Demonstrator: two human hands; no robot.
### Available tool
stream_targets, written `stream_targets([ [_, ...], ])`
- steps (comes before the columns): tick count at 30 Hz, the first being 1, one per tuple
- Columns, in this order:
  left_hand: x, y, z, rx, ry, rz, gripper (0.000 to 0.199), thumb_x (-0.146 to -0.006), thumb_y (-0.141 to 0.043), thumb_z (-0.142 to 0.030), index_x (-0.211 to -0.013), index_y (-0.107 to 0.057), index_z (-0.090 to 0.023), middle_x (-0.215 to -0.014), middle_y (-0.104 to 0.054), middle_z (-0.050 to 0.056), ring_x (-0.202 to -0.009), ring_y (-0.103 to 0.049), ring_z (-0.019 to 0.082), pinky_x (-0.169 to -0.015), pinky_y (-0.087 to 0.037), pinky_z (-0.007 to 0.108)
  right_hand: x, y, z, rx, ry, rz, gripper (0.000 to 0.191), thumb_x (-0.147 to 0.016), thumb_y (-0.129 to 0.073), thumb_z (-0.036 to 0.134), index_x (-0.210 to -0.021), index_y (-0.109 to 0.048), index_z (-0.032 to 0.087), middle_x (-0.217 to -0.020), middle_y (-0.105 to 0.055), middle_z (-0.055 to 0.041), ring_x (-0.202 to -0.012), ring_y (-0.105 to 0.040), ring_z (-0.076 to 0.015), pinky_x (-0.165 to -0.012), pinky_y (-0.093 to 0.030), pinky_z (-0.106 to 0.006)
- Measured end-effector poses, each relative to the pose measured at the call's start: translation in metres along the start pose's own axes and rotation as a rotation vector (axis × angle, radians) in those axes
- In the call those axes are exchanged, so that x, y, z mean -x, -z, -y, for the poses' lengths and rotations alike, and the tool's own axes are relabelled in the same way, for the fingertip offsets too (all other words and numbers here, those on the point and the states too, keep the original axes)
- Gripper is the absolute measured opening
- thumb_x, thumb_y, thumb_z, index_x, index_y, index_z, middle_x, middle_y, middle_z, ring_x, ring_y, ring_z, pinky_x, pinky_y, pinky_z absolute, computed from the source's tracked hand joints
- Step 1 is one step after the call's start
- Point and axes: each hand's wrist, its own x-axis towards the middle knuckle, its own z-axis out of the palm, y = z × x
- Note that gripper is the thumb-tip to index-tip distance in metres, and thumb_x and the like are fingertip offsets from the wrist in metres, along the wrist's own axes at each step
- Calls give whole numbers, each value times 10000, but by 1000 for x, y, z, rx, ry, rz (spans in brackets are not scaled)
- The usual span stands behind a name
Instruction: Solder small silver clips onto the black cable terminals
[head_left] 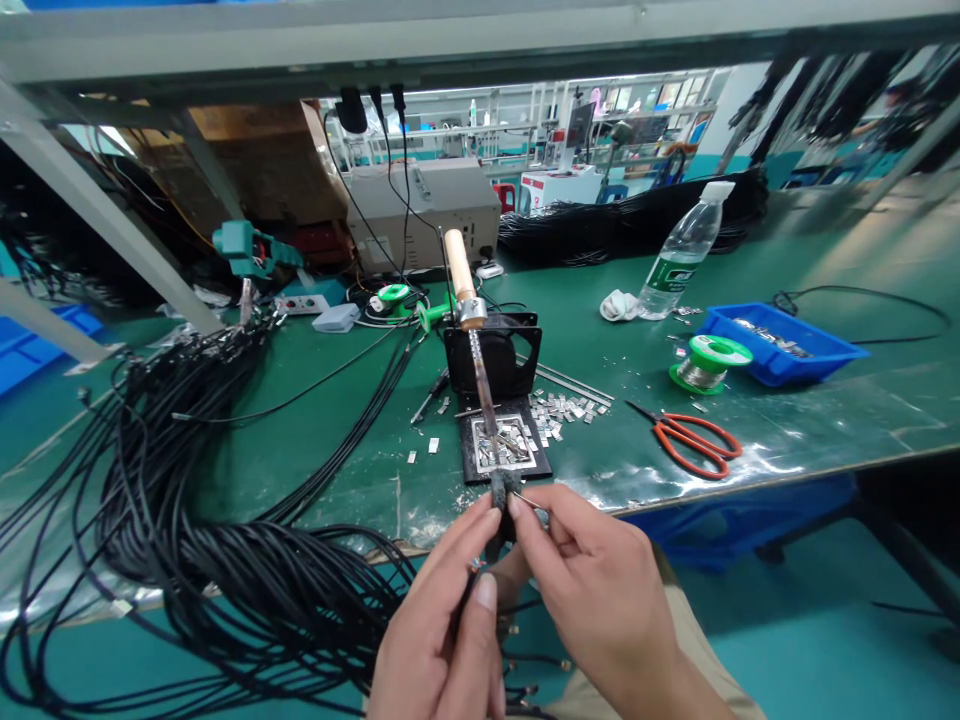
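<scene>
- While the hands meet at the near edge of the bench (367, 480), the left hand (442, 610) has its thumb and fingers closed around a cable (475, 567), low and near; the cable's exposed end is too small to read clearly.
- The right hand (600, 575) pinches a thin piece (529, 501) between thumb and forefinger; what it is, I cannot tell.
- Both hands' fingertips lie beside a dark block (498, 488); contact is unclear.
- Just beyond is a tray (478, 463) of metal bits, with an iron (459, 262) slanting down to it and a fan (491, 360) behind.
- To the left lies a bundle (292, 575) of similar cables; scissors (697, 448) lie right.
- The cable should be light and bendy, its jacket rather smooth, its tip delicate: best held just behind the end.
- The thin piece looks light and stiff, easily dropped; its outer end suits a fingertip pinch.
</scene>
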Motion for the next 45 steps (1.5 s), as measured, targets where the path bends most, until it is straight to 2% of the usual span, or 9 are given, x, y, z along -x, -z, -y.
stream_targets([
  [9,-2,-1,6,-25,0,12,419,-998,-572,-449,-1351,-732,-291,-1526,-586,153,-407,-528,37,-408,-528,210,5,-5,-10,-24,-106,51,292,-964,-576,350,-773,-740,203,-475,-404,74,-423,-368,-93,-419,-294,-209],
  [14,0,7,10,-49,-20,33,438,-1007,-572,-438,-1393,-705,-281,-1424,-671,154,-409,-548,40,-622,-630,255,-9,32,-39,92,-382,-8,382,-875,-649,559,-758,-757,212,-480,-491,45,-442,-434,-119,-434,-301,-239],
  [21,1,10,9,33,99,123,467,-989,-619,-483,-1381,-716,-248,-726,-737,62,-413,-559,118,-509,-549,229,-46,86,-87,326,-517,-179,349,-718,-713,514,-777,-794,179,-529,-610,-41,-518,-549,-215,-506,-349,-305],
  [24,-1,11,13,59,119,177,456,-992,-613,-494,-1336,-738,-222,-533,-577,-4,-421,-539,140,-514,-538,239,-23,77,-80,370,-499,-205,417,-761,-672,601,-813,-800,207,-450,-518,-6,-443,-491,-203,-463,-295,-301],
  [26,-4,9,15,55,125,202,428,-997,-601,-495,-1273,-759,-208,-552,-568,-4,-423,-502,132,-479,-502,225,-3,59,-69,303,-369,-69,413,-835,-654,620,-831,-798,234,-437,-486,24,-392,-434,-166,-437,-279,-293],
  [32,-7,-3,7,105,81,104,279,-944,-678,-446,-982,-816,-207,-987,-718,102,-551,-513,124,-425,-366,203,14,16,-56,243,-251,145,358,-944,-569,506,-952,-800,232,-599,-681,-18,-494,-580,-191,-538,-374,-302],
  [36,-9,-7,4,149,97,112,274,-914,-709,-450,-906,-783,-187,-909,-666,80,-684,-549,154,-489,-363,196,8,13,-54,232,-273,176,354,-909,-559,474,-937,-790,206,-589,-666,-36,-512,-577,-213,-570,-355,-316],
  [42,-14,-8,3,180,266,191,370,-889,-730,-534,-964,-686,-174,-649,-435,-46,-528,-228,86,-442,-130,196,4,13,-47,108,-352,170,245,-848,-601,425,-781,-706,213,-472,-410,47,-442,-403,-150,-498,-278,-274],
  [45,-16,-9,-1,177,297,210,382,-888,-734,-533,-1013,-683,-175,-611,-325,-85,-531,-146,83,-455,-117,198,7,18,-39,6,-409,171,322,-887,-590,490,-762,-679,207,-494,-364,59,-459,-372,-132,-468,-278,-252],
])
